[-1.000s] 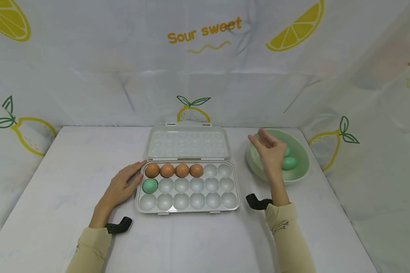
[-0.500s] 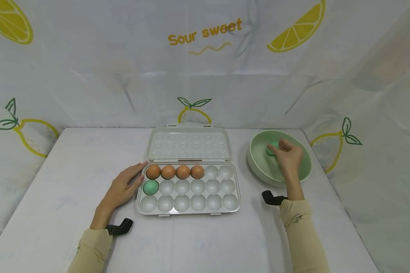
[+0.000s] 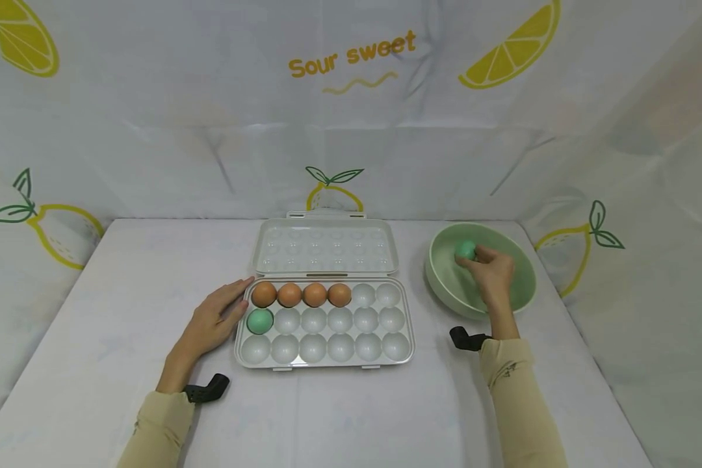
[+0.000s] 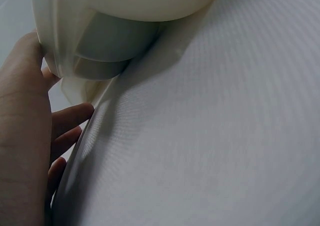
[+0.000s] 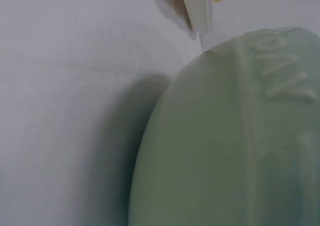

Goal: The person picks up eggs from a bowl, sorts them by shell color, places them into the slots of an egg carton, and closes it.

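Pinching green egg point(image 3: 465, 249); "Sour sweet" lettering point(image 3: 351, 56)

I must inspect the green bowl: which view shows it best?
The head view: it shows the green bowl from above, most of its rim and inside. The right wrist view shows only part of its outside; the left wrist, none.

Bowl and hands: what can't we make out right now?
Head: right hand covers part of the bowl; what lies behind is hidden.
Head: right hand's grip hides part of the green egg.
Right wrist: bowl's wall blocks its inside; right edge cuts it off.
Left wrist: top edge cuts off much of the carton, left edge part of left hand.
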Available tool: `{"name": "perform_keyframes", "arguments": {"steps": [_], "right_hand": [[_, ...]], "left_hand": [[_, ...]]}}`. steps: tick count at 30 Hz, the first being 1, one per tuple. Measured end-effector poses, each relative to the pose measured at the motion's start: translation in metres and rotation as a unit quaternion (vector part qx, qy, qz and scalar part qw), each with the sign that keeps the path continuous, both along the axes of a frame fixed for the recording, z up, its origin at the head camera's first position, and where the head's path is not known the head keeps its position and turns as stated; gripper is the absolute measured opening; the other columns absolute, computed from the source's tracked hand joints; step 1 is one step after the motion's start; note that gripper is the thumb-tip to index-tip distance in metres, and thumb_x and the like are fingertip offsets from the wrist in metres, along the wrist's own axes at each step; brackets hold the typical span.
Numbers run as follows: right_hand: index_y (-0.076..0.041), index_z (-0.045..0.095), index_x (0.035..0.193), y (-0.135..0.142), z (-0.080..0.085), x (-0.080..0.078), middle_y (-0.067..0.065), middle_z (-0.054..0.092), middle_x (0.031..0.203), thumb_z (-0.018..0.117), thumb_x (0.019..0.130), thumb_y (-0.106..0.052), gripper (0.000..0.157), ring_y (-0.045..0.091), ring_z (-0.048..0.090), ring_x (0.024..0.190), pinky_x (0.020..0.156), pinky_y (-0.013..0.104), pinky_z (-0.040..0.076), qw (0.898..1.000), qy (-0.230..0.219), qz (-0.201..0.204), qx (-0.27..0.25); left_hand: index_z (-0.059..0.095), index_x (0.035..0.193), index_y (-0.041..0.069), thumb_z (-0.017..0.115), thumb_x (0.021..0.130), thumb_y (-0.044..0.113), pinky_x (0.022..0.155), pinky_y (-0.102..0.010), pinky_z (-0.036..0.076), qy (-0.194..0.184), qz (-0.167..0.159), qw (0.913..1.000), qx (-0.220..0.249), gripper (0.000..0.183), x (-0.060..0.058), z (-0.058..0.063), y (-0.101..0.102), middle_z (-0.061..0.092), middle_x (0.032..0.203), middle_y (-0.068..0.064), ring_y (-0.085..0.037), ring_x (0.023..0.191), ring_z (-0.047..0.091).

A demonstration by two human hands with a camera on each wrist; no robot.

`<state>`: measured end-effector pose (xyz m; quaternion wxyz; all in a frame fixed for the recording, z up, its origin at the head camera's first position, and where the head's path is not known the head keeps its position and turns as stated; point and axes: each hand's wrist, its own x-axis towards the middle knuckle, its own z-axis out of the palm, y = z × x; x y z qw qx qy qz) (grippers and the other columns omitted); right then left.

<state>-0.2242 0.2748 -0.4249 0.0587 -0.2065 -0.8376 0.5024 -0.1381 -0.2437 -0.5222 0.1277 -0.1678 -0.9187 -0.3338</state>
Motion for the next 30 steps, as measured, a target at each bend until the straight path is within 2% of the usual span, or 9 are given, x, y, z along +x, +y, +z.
{"name": "perform_keyframes", "arguments": {"steps": [4, 7, 14, 17, 19, 22, 24, 26, 30], "right_hand": [[0.001, 0.051, 0.146, -0.001, -0.001, -0.003, 0.018, 0.051, 0.151, 0.079, 0.087, -0.009, 0.065, 0.033, 0.048, 0.145, 0.121, 0.044, 0.043, 0.999, -0.003, 0.033, -0.004], [0.003, 0.050, 0.146, -0.003, -0.003, -0.005, 0.021, 0.049, 0.152, 0.079, 0.087, -0.007, 0.066, 0.037, 0.045, 0.147, 0.122, 0.047, 0.041, 0.997, 0.000, 0.076, 0.004], [0.010, 0.054, 0.141, -0.006, -0.014, -0.009, 0.029, 0.054, 0.145, 0.078, 0.088, -0.006, 0.060, 0.049, 0.048, 0.140, 0.119, 0.054, 0.043, 0.976, 0.004, 0.206, 0.069], [0.010, 0.058, 0.136, -0.006, -0.017, -0.010, 0.029, 0.058, 0.139, 0.078, 0.087, -0.004, 0.055, 0.049, 0.055, 0.134, 0.114, 0.055, 0.048, 0.968, 0.019, 0.227, 0.102], [0.010, 0.059, 0.135, -0.006, -0.018, -0.010, 0.029, 0.060, 0.137, 0.078, 0.086, -0.004, 0.054, 0.049, 0.058, 0.131, 0.112, 0.055, 0.049, 0.967, 0.032, 0.227, 0.110], [0.009, 0.060, 0.134, -0.007, -0.017, -0.009, 0.029, 0.062, 0.135, 0.080, 0.086, -0.007, 0.054, 0.047, 0.061, 0.127, 0.100, 0.026, 0.058, 0.970, 0.048, 0.213, 0.102], [0.008, 0.061, 0.135, -0.007, -0.017, -0.008, 0.028, 0.062, 0.135, 0.080, 0.087, -0.009, 0.055, 0.046, 0.063, 0.125, 0.088, 0.009, 0.054, 0.974, 0.056, 0.202, 0.090], [0.007, 0.061, 0.135, -0.007, -0.016, -0.007, 0.027, 0.063, 0.135, 0.081, 0.087, -0.012, 0.055, 0.045, 0.065, 0.123, 0.078, -0.003, 0.044, 0.976, 0.065, 0.193, 0.078], [0.006, 0.062, 0.134, -0.008, -0.016, -0.008, 0.027, 0.064, 0.133, 0.081, 0.087, -0.012, 0.054, 0.046, 0.065, 0.120, 0.079, -0.001, 0.050, 0.978, 0.086, 0.184, 0.055]], "left_hand": [[0.055, 0.149, 0.018, 0.063, 0.100, 0.017, 0.115, -0.060, 0.040, 0.008, -0.002, 1.0000, 0.001, 0.050, -0.001, 0.000, 0.001, 0.061, 0.145, -0.020, -0.043, 0.135, 0.056], [0.055, 0.149, 0.017, 0.063, 0.100, 0.015, 0.115, -0.060, 0.039, 0.015, -0.004, 0.9999, 0.007, 0.050, -0.001, 0.001, 0.001, 0.061, 0.144, -0.021, -0.044, 0.135, 0.056], [0.056, 0.148, 0.015, 0.063, 0.100, 0.015, 0.114, -0.063, 0.039, 0.012, -0.003, 0.9999, 0.009, 0.049, 0.000, 0.001, 0.001, 0.061, 0.144, -0.021, -0.044, 0.135, 0.055], [0.056, 0.148, 0.015, 0.062, 0.100, 0.015, 0.115, -0.063, 0.038, 0.010, -0.001, 0.9999, 0.007, 0.049, 0.001, 0.001, 0.000, 0.061, 0.144, -0.021, -0.044, 0.135, 0.055], [0.056, 0.148, 0.015, 0.062, 0.100, 0.016, 0.115, -0.063, 0.038, 0.008, 0.000, 0.9999, 0.006, 0.049, 0.000, 0.001, 0.000, 0.061, 0.145, -0.021, -0.045, 0.135, 0.055], [0.056, 0.148, 0.015, 0.062, 0.100, 0.017, 0.115, -0.063, 0.038, 0.007, -0.001, 0.9999, 0.008, 0.048, 0.000, 0.002, 0.001, 0.060, 0.145, -0.022, -0.045, 0.135, 0.055], [0.056, 0.148, 0.015, 0.062, 0.101, 0.017, 0.115, -0.062, 0.038, 0.007, -0.002, 0.9999, 0.008, 0.048, 0.000, 0.002, 0.001, 0.060, 0.145, -0.022, -0.045, 0.135, 0.055], [0.056, 0.148, 0.015, 0.062, 0.101, 0.017, 0.115, -0.061, 0.038, 0.008, -0.002, 0.9999, 0.008, 0.048, 0.000, 0.002, 0.002, 0.060, 0.145, -0.022, -0.044, 0.135, 0.055], [0.055, 0.148, 0.016, 0.062, 0.101, 0.018, 0.115, -0.060, 0.038, 0.006, -0.001, 1.0000, 0.007, 0.048, 0.000, 0.001, 0.002, 0.060, 0.145, -0.021, -0.044, 0.135, 0.055]]}}
